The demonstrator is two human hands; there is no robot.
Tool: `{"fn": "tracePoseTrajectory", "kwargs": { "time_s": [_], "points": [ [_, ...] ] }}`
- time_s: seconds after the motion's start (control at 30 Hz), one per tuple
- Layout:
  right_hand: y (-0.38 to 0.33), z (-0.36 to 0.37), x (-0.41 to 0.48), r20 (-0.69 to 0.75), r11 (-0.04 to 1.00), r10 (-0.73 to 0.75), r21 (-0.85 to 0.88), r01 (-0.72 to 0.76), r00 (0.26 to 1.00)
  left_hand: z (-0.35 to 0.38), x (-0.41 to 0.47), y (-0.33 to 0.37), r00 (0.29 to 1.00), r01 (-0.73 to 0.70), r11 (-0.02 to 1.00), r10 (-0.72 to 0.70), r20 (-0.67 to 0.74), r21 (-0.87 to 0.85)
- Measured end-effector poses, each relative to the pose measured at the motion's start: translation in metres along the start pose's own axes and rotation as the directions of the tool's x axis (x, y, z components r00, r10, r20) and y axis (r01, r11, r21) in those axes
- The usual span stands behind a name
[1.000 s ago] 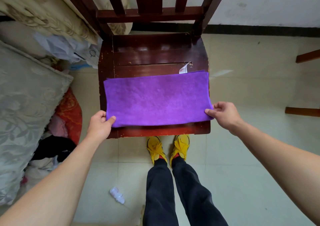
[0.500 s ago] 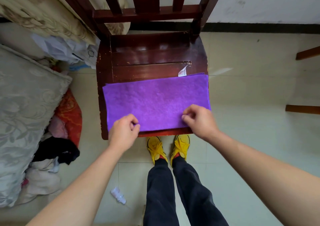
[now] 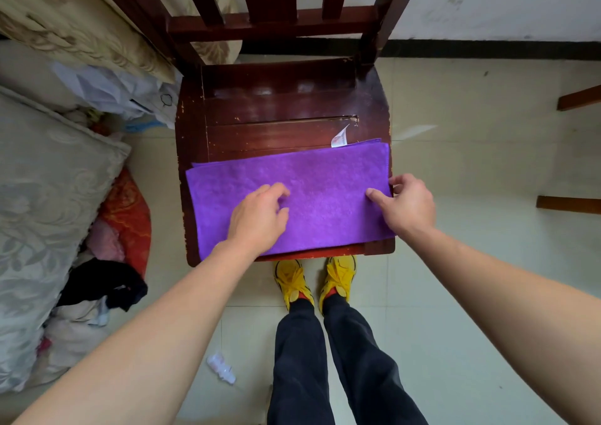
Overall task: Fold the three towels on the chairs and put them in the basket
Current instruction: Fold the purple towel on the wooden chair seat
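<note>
A purple towel (image 3: 325,177), folded into a long rectangle, lies across the front half of a dark wooden chair (image 3: 276,99). A white tag (image 3: 340,138) sticks out at its back right corner. My left hand (image 3: 257,219) lies on the middle of the towel with its fingers loosely bent. At the towel's right short edge is my right hand (image 3: 409,206), thumb on top and fingers over the edge, pinching it. No basket or other towel is in view.
Grey patterned cushions (image 3: 42,196) and a pile of clothes (image 3: 104,288) crowd the floor to the left. A small plastic bottle (image 3: 221,367) lies on the tiles. Wooden rails of another chair (image 3: 569,203) show at right. My yellow shoes (image 3: 312,281) stand just before the chair.
Both hands left the towel's front edge. The left moved up onto the towel's middle; the right moved out to its right edge. The towel stays flat on the seat.
</note>
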State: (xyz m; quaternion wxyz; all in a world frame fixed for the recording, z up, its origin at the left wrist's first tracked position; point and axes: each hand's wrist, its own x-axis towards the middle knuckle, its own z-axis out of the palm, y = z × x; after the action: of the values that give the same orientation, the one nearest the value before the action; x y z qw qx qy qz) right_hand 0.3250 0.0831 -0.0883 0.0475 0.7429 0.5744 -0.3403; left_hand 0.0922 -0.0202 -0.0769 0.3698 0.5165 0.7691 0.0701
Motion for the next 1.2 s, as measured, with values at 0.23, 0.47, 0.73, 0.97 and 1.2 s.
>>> {"fn": "tracePoseTrajectory", "kwargs": {
  "time_s": [0.23, 0.47, 0.73, 0.97, 1.2],
  "points": [
    [0.004, 0.006, -0.003, 0.120, 0.990, 0.108, -0.098, -0.097, 0.987, 0.011, 0.027, 0.021, 0.987, 0.070, 0.997, -0.073, 0.140, 0.029],
    [0.035, -0.019, 0.011, 0.157, 0.911, 0.264, 0.282, -0.299, 0.952, 0.019, 0.031, 0.041, 0.970, 0.008, 0.992, 0.023, 0.241, -0.125],
    [0.000, -0.068, 0.010, 0.554, 0.753, 0.044, 0.529, -0.392, 0.831, 0.000, 0.046, 0.030, 0.939, 0.336, 0.740, -0.313, 0.144, -0.583],
    [-0.075, -0.042, -0.048, 0.430, 0.905, -0.258, 0.421, 0.061, 0.865, -0.032, 0.011, -0.028, 0.810, 0.524, 0.545, -0.556, 0.185, -0.654],
    [-0.121, 0.047, -0.087, 0.455, 0.903, -0.406, 0.066, 0.425, 0.792, -0.043, -0.003, -0.054, 0.795, 0.534, 0.457, -0.557, 0.239, -0.712]
  ]
}}
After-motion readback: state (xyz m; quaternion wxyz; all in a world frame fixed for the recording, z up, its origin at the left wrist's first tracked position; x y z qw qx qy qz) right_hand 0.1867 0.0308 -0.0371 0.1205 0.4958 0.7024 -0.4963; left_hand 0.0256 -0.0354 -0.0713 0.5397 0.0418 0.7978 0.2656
